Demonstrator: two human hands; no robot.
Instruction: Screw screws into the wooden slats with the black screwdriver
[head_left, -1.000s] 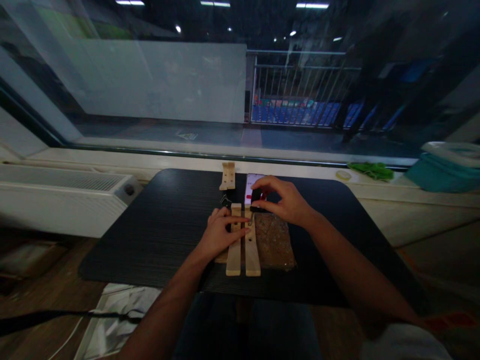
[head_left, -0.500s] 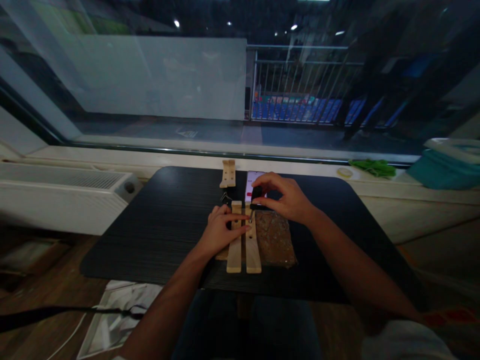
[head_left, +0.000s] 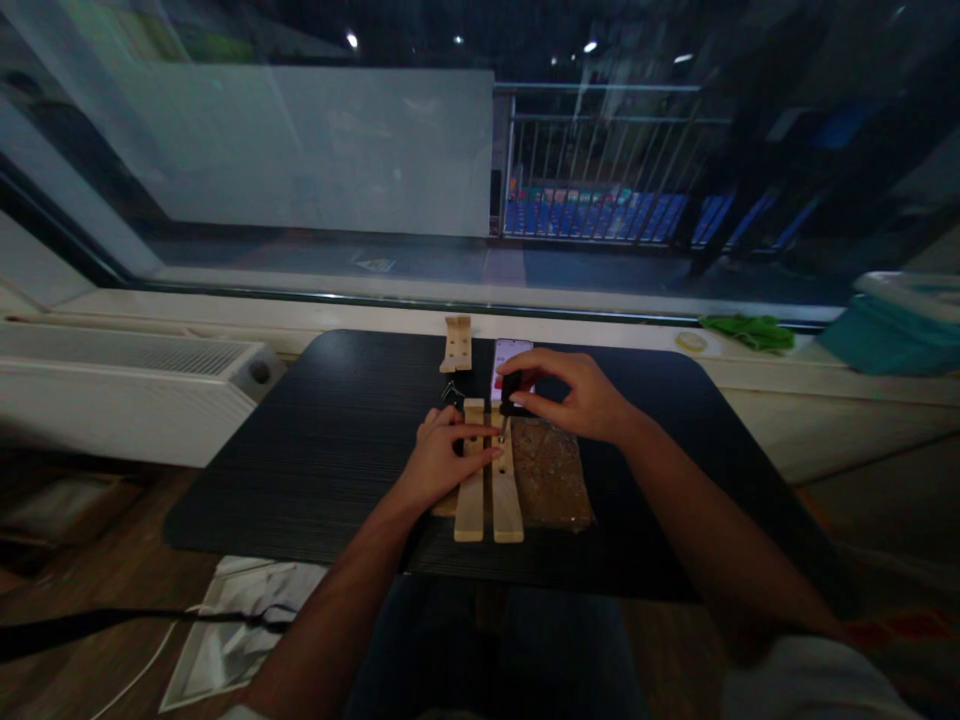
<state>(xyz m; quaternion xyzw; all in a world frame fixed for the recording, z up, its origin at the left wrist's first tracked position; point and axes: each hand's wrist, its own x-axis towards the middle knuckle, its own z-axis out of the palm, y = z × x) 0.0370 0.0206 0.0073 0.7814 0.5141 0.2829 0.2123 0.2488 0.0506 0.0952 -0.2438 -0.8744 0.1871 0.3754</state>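
Note:
Two pale wooden slats [head_left: 487,492] lie side by side, lengthwise, on a dark table [head_left: 330,450]. My left hand [head_left: 439,460] rests flat on their far ends, fingers stretched across them. My right hand [head_left: 574,395] pinches a small black-handled tool [head_left: 511,392] whose thin tip stands on the right slat near a hole. A brown speckled mat [head_left: 551,475] lies under and to the right of the slats.
A phone [head_left: 510,362] with a lit screen lies behind the tool, and a smaller wooden piece [head_left: 457,344] sits beside it. On the window ledge are a green cloth [head_left: 746,330] and a teal container [head_left: 892,330]. A white radiator [head_left: 127,385] stands at left.
My right hand has turned slightly on the tool. The view has tilted a little; my left hand stays on the slats.

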